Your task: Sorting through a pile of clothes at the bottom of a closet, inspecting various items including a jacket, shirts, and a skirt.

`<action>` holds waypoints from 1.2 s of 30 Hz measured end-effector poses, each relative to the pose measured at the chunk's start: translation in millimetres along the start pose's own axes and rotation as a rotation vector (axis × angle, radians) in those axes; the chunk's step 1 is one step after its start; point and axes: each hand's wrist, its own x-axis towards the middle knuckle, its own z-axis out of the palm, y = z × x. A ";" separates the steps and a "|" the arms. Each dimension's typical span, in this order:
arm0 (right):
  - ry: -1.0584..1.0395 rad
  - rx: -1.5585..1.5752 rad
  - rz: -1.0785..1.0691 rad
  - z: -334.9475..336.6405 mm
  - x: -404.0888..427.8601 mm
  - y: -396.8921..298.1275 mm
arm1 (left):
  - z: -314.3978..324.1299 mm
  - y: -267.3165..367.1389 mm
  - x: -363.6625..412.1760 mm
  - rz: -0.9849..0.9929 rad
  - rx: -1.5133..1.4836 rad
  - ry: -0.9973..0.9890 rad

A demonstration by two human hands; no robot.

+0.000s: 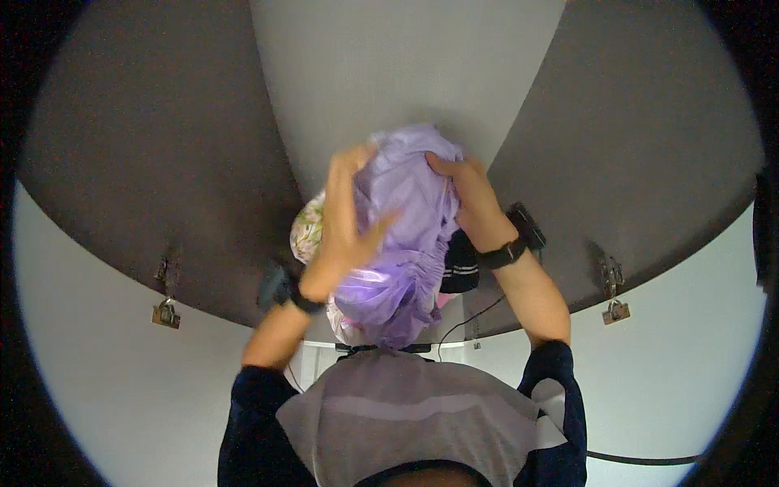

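A crumpled light-purple piece of fabric (405,195) with a gathered, elastic-like strip lies in front of my chest. My right hand (471,185) grips its right edge, thumb on top and the other fingers hidden behind the cloth. On the left side of the fabric is my left hand (350,210), blurred, with its thumb spread away from the fingers. Its fingertips reach the upper left edge, but whether they pinch the cloth is unclear. The lower part of the fabric is shinier and bunched close to my body.
Floral cloth (307,228) shows beyond my left hand. Black cloth with pale stripes (461,265) lies under the purple fabric at right. The table has a light-grey middle strip (401,67) between dark panels (608,122). Metal latches (614,289) sit along its rim; a thin cable (468,319) hangs nearby.
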 end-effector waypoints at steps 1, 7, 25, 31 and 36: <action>0.010 0.006 -0.009 -1.5 3.9 -0.2 | -0.5 19.4 -20.5 0.124 0.114 -0.028; 0.090 0.359 0.315 -7.4 32.7 44.1 | 43.7 47.8 -108.7 0.030 0.697 -0.137; -0.055 -1.168 -0.387 -0.7 -14.5 114.5 | 5.7 19.1 -2.0 0.148 0.549 0.156; -0.038 -1.031 -0.224 -41.5 -18.1 93.9 | -38.0 13.5 12.4 0.030 0.491 0.322; 0.023 -1.297 -0.456 -71.4 -20.3 -1.7 | -54.6 21.2 1.3 -0.001 0.504 0.355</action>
